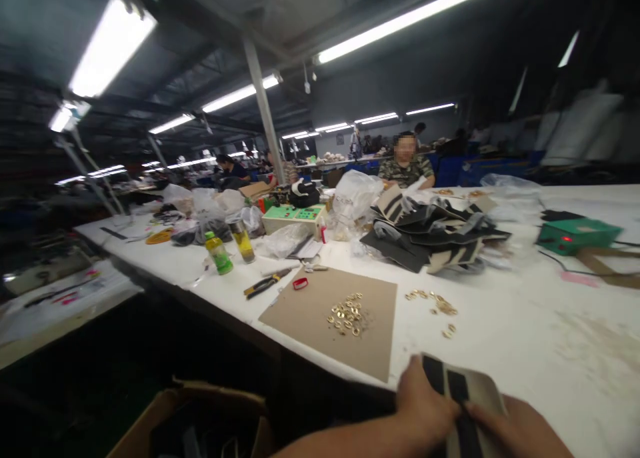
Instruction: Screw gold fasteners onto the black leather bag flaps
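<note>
At the table's near edge, my left hand (425, 405) is closed around the left side of a beige panel with black stripes (483, 385). My right hand (523, 428) grips the same panel from the right, its fingers lying across the front. The panel is tilted up, and its lower end runs out of view. Beyond it, several small gold-coloured rings (346, 315) lie heaped on a brown cardboard sheet (310, 311). More gold-coloured rings (443, 305) are scattered on the white table (515, 311) to the right of the sheet.
Pliers (267, 283), a green-labelled bottle (219, 253) and a tumbler (243, 241) stand or lie at left. Farther back are a control box (295, 219), stacked black-and-beige panels (430, 231) and a green box (577, 235). A person (406, 165) sits opposite. An open carton (220, 391) is below.
</note>
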The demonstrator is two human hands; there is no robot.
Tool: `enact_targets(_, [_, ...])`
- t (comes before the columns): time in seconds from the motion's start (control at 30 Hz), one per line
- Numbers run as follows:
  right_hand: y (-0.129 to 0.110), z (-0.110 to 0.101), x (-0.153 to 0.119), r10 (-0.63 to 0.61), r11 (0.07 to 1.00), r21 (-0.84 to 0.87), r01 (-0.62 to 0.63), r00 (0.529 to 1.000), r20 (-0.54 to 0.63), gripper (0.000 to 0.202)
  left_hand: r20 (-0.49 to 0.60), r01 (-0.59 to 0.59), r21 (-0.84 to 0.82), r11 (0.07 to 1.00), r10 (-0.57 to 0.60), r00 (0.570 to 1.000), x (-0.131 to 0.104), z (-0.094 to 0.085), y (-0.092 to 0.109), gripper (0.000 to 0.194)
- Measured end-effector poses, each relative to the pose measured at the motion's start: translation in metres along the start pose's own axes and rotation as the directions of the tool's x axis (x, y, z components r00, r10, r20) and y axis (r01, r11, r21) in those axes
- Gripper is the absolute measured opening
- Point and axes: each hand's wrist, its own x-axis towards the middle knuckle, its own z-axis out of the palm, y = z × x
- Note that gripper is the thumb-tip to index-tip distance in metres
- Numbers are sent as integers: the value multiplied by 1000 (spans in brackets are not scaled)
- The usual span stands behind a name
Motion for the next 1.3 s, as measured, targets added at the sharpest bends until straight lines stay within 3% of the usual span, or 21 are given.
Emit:
enact_targets(0.07, [-1,-5,-1,1,1000,-22,0,998,63,34,4,-134,125,983,134,991,-9,-4,6,79])
enact_targets(0.13, [0,-7,2,50,999,-18,-49,997,54,32,-19,-263,282,923,280,960,-15,-13,8,97])
enact_targets(0.17, [1,-7,4,72,997,-12,-71,996,50,30,-15,-342,356,870,371,928,-16,-19,7,95])
enact_targets(0.27, [4,-7,7,112,993,18,-113,993,34,25,66,-569,520,637,635,770,-15,-28,3,67])
enact_targets(0.33, [5,-7,7,117,992,34,-117,993,25,23,177,-681,527,509,718,673,-10,-25,0,53])
enact_targets(0.4, [4,-7,7,112,993,43,-113,994,17,21,286,-748,485,452,727,624,0,-16,-2,44])
enact_targets(0.53, [2,-7,10,92,995,49,-92,996,-1,19,344,-770,426,475,702,623,22,-1,-4,29])
enact_targets(0.63, [5,-11,12,50,998,49,-49,998,-28,18,340,-766,410,495,696,632,34,0,-5,28])
enact_targets(0.73, [21,-24,13,32,999,9,-31,991,-129,21,351,-758,414,504,680,644,40,-2,-8,30])
enact_targets(0.9, [71,-70,19,103,984,-96,-152,915,-390,34,380,-756,418,504,658,650,46,-3,-8,30])
enact_targets(1.0, [98,-94,33,136,955,-167,-246,862,-489,38,402,-751,420,510,637,658,50,-4,-5,30])
enact_targets(1.13, [116,-104,56,184,898,-254,-358,833,-522,38,410,-747,411,522,626,663,54,-5,-3,30])
enact_targets(1.3, [119,-107,70,210,847,-325,-420,828,-520,31,398,-748,405,527,635,663,54,-5,-5,30])
